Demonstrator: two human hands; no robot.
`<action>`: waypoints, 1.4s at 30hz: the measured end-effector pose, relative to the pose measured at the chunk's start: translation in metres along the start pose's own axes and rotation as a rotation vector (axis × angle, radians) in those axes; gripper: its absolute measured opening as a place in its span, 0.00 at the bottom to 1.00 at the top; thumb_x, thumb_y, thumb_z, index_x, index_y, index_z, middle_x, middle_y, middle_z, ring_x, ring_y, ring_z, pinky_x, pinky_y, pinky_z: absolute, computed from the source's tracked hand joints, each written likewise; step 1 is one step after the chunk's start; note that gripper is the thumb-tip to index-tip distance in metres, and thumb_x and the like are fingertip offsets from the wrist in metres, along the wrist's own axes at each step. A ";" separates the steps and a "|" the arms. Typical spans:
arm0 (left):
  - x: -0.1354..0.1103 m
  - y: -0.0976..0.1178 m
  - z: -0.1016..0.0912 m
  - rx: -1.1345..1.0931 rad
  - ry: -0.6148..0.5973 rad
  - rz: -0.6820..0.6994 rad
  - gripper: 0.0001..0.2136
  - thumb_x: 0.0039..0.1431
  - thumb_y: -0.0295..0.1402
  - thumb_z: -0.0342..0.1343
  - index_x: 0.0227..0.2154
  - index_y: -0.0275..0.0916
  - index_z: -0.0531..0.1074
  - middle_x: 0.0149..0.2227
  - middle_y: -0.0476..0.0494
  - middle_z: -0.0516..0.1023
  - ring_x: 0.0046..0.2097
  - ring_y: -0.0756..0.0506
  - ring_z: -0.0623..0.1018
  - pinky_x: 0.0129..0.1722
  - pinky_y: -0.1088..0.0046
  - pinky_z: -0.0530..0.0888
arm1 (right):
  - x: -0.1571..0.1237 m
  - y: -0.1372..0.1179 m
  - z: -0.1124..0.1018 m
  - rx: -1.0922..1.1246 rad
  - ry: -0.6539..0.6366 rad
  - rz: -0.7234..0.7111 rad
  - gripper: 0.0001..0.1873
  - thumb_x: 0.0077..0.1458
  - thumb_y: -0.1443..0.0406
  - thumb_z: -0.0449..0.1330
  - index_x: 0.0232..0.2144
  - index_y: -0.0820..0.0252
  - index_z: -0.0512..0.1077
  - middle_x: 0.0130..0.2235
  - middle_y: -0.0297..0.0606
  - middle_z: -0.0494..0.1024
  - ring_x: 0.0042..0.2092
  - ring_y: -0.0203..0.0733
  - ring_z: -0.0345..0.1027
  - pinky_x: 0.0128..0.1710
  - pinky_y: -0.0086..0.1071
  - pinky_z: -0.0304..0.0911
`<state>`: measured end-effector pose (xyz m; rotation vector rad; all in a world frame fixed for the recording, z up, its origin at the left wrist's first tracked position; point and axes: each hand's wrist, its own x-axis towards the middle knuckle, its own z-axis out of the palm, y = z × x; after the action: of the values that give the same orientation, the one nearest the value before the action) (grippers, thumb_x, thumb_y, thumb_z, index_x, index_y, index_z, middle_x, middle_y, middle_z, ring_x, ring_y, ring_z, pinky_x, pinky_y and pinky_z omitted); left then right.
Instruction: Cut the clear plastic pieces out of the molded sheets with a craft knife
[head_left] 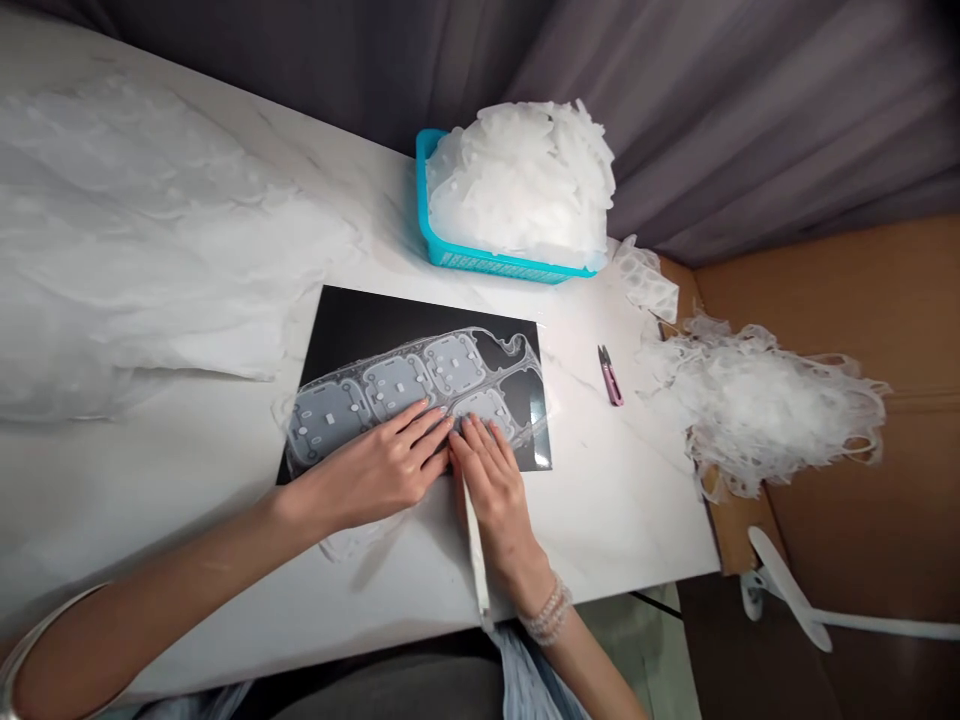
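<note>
A translucent silicone sheet (390, 385) with several moulded pad shapes lies across a black mat (352, 325) on the white table. My left hand (382, 465) lies flat on the sheet's near edge, fingers stretched out and together. My right hand (491, 480) rests beside it, fingertips pressing the sheet at a pad (487, 408). The two hands touch at the fingertips. A thin white strip (475, 545) runs from under my right hand toward the table's front edge; whether the hand grips it is unclear.
A teal basket (442, 250) heaped with white pieces stands behind the mat. Small pink snips (610, 375) lie to the right. A tangle of white trimmings (757, 400) sits at the table's right edge. A large pile of translucent sheets (142, 260) covers the left.
</note>
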<state>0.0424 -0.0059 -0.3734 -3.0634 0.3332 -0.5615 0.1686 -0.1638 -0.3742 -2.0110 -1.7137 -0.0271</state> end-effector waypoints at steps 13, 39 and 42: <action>-0.006 -0.001 0.005 -0.130 0.000 -0.034 0.21 0.59 0.15 0.50 0.55 0.31 0.72 0.57 0.30 0.75 0.61 0.34 0.72 0.63 0.50 0.68 | -0.007 0.060 -0.051 0.610 0.361 0.681 0.12 0.65 0.62 0.53 0.44 0.57 0.76 0.43 0.43 0.83 0.43 0.46 0.80 0.45 0.43 0.77; 0.067 0.013 -0.009 -2.179 -0.002 -1.128 0.10 0.61 0.32 0.60 0.43 0.34 0.78 0.48 0.37 0.82 0.50 0.38 0.81 0.54 0.57 0.77 | 0.004 0.034 -0.086 0.728 0.150 0.718 0.14 0.65 0.58 0.55 0.28 0.56 0.66 0.44 0.42 0.82 0.48 0.46 0.76 0.49 0.42 0.68; 0.069 0.014 -0.010 -2.136 0.006 -1.156 0.09 0.58 0.31 0.63 0.41 0.35 0.79 0.45 0.38 0.83 0.48 0.41 0.81 0.53 0.60 0.77 | 0.013 0.040 -0.078 0.834 0.040 0.662 0.18 0.58 0.60 0.63 0.24 0.55 0.57 0.43 0.42 0.82 0.42 0.44 0.76 0.42 0.37 0.69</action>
<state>0.0988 -0.0336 -0.3406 -4.4687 -2.8640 0.2384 0.2318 -0.1851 -0.3152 -1.7620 -0.7373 0.7315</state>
